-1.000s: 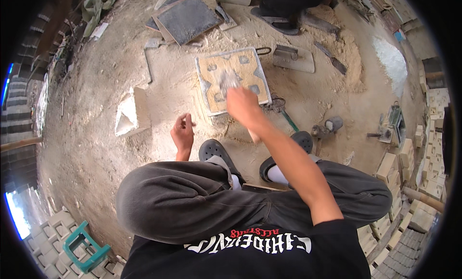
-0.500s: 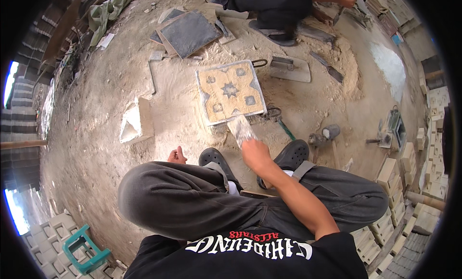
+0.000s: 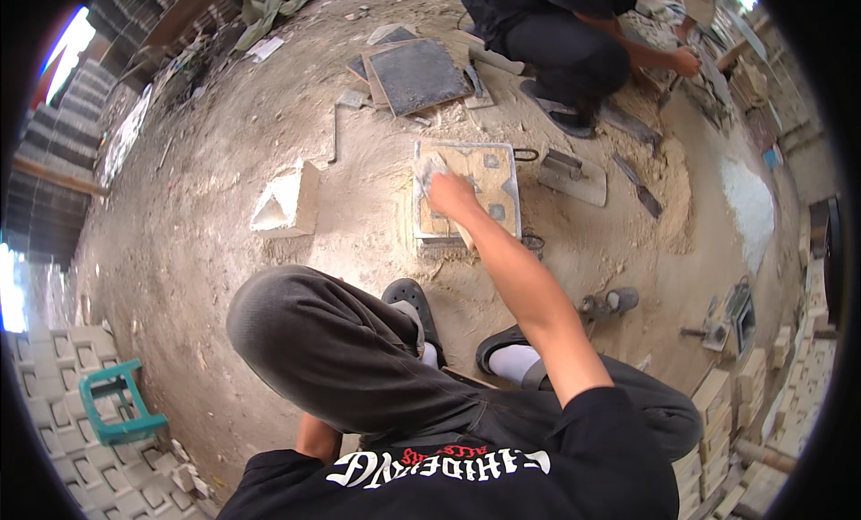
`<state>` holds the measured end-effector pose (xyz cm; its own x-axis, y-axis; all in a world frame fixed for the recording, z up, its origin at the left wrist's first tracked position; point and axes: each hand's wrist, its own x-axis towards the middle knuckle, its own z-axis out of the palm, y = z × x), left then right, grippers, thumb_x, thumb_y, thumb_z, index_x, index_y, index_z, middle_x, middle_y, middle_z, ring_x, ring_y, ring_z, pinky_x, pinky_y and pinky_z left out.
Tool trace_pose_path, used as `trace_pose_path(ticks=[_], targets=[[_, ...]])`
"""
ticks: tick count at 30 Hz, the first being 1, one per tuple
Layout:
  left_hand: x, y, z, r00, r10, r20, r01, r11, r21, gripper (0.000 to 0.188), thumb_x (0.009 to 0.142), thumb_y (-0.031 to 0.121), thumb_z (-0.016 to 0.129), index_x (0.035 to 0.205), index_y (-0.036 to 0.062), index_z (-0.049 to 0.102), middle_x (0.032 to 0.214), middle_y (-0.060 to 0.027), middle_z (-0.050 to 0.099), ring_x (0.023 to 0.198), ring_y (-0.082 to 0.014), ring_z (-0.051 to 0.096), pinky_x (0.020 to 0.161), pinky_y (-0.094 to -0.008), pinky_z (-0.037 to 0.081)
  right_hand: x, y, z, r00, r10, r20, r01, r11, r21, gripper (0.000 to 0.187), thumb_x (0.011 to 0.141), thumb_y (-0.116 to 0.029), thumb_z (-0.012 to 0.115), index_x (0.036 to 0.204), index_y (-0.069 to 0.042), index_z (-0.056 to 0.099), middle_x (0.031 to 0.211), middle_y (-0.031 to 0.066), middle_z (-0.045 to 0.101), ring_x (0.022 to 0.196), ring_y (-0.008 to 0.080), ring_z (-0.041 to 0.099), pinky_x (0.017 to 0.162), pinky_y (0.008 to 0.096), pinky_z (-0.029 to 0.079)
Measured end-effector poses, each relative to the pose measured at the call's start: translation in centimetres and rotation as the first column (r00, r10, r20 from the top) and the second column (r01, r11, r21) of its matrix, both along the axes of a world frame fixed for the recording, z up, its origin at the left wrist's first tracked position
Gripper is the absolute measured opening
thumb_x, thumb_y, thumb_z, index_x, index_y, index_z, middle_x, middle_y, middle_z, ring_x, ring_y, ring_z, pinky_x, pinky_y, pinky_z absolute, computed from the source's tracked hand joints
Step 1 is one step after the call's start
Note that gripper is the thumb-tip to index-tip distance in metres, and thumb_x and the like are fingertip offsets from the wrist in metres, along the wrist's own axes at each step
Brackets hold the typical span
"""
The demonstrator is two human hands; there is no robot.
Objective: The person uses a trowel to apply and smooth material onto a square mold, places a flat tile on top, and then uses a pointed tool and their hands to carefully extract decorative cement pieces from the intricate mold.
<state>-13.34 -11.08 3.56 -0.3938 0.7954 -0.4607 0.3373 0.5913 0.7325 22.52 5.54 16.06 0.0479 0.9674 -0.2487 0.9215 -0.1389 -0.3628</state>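
Note:
My right hand (image 3: 451,197) is closed round a wide flat brush (image 3: 430,167) with pale, dusty bristles. Its bristle end rests over the upper left part of a square patterned tile (image 3: 495,181) with grey shapes, yellowish powder and a pale rim. My hand and forearm cover the tile's lower middle. Behind my raised left knee, my left hand is hidden; only part of that forearm (image 3: 318,436) shows. Right of the tile lies a trowel (image 3: 574,177) with a broad blade.
A white block with a triangular hollow (image 3: 285,199) stands to the left. Dark square plates (image 3: 420,74) are stacked beyond the tile. A co-worker (image 3: 574,44) squats at the far right near sandy powder (image 3: 677,197). A green stool (image 3: 121,402) and pale blocks (image 3: 713,403) lie at the sides.
My right hand has carried the brush from the tile's near edge to its upper left. My left hand has gone from view behind my knee. The whole view has shifted.

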Motion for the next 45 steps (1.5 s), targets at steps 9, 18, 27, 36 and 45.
trace_pose_path(ticks=[9, 18, 27, 36, 45], targets=[[-2.2, -3.9, -0.8, 0.995, 0.094, 0.023, -0.092, 0.993, -0.076, 0.045, 0.096, 0.045, 0.059, 0.096, 0.0002, 0.064, 0.061, -0.0033, 0.063, 0.046, -0.0064, 0.048, 0.046, -0.0252, 0.038, -0.9, -17.6, 2.7, 0.984, 0.172, -0.047, -0.178, 0.958, -0.224, 0.016, 0.08, -0.009, 0.056, 0.083, 0.0, 0.069, 0.088, 0.0259, 0.069, 0.083, 0.0397, 0.07, 0.072, 0.0485, 0.056], [-1.2, -3.5, -1.3, 0.996, 0.077, 0.052, -0.072, 0.993, -0.092, 0.044, 0.096, 0.044, 0.059, 0.096, 0.0003, 0.065, 0.063, -0.0037, 0.063, 0.047, -0.0065, 0.048, 0.046, -0.0253, 0.038, 1.9, -3.3, 2.8, 0.996, 0.005, 0.088, -0.009, 0.999, 0.044, 0.015, 0.078, -0.007, 0.06, 0.086, -0.001, 0.071, 0.086, 0.0239, 0.07, 0.083, 0.0375, 0.07, 0.071, 0.0455, 0.057], [-2.9, -4.3, -1.7, 0.995, 0.09, 0.048, -0.083, 0.989, -0.126, 0.043, 0.096, 0.043, 0.06, 0.096, 0.0005, 0.065, 0.065, -0.0041, 0.064, 0.048, -0.0066, 0.049, 0.046, -0.0254, 0.039, -1.7, -13.3, 1.4, 1.0, -0.001, -0.004, 0.0, 0.963, -0.27, 0.02, 0.081, -0.009, 0.057, 0.093, 0.001, 0.069, 0.094, 0.0248, 0.069, 0.087, 0.039, 0.069, 0.075, 0.0461, 0.057], [-2.6, -2.9, -2.4, 0.996, 0.039, 0.077, -0.03, 0.993, -0.114, 0.042, 0.096, 0.043, 0.06, 0.096, 0.0006, 0.065, 0.066, -0.0045, 0.065, 0.048, -0.0067, 0.05, 0.047, -0.0255, 0.039, -1.9, -8.3, 5.5, 0.999, 0.017, -0.05, -0.023, 0.991, -0.132, 0.016, 0.077, -0.009, 0.061, 0.083, 0.002, 0.07, 0.084, 0.0268, 0.069, 0.085, 0.0401, 0.069, 0.071, 0.0461, 0.057], [1.3, 4.6, -1.1, 0.972, -0.234, 0.01, 0.23, 0.963, 0.142, 0.041, 0.096, 0.042, 0.06, 0.096, 0.0007, 0.065, 0.068, -0.0049, 0.066, 0.049, -0.0068, 0.05, 0.047, -0.0255, 0.04, -5.7, -14.5, 1.0, 0.99, -0.047, -0.136, 0.027, 0.99, -0.141, 0.015, 0.08, -0.008, 0.057, 0.082, 0.0, 0.07, 0.085, 0.0234, 0.07, 0.085, 0.0382, 0.07, 0.07, 0.0462, 0.057]])
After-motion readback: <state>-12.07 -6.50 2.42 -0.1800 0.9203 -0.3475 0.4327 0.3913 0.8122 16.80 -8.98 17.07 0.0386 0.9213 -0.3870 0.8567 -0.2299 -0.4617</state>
